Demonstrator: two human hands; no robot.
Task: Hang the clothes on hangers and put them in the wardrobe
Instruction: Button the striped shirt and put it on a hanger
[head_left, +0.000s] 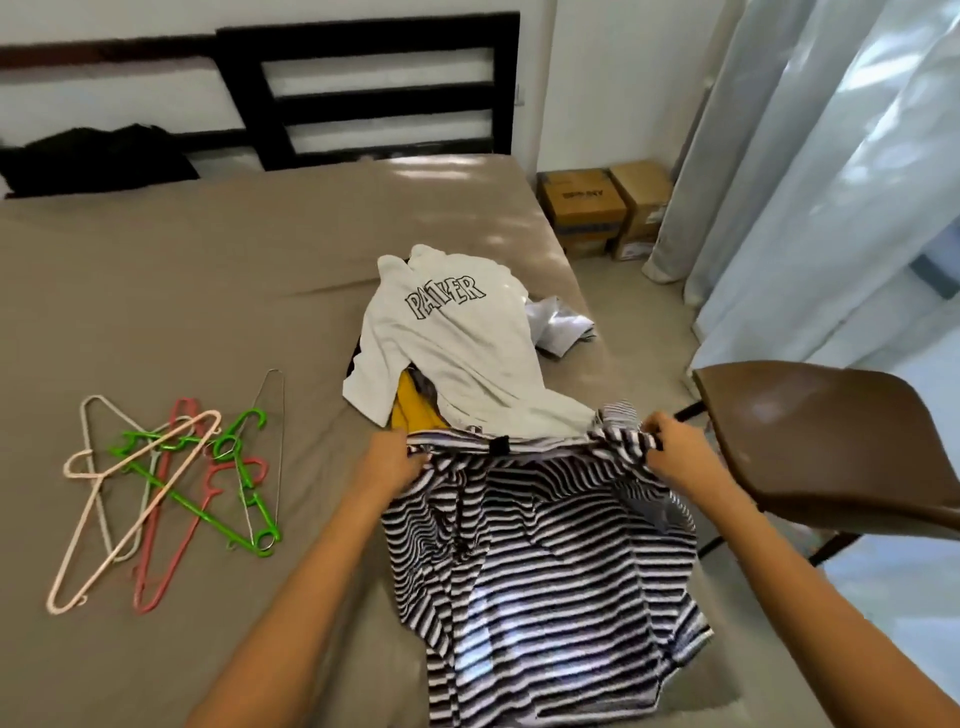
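A black-and-white striped shirt (550, 561) hangs in front of me over the near edge of the bed. My left hand (392, 460) grips its top edge on the left, and my right hand (670, 447) pinches the top edge on the right. Behind it lies a pile of clothes with a white shirt (457, 353) printed with black letters on top and a yellow garment (410, 410) under it. Several plastic and wire hangers (171, 483) in pink, green, red and white lie tangled on the bed to the left.
The bed (182, 291) has a taupe sheet and a black headboard (374, 88). A black garment (98, 156) lies at its head. A brown chair (831, 441) stands close on the right. Cardboard boxes (602, 208) and pale curtains (810, 171) are beyond it.
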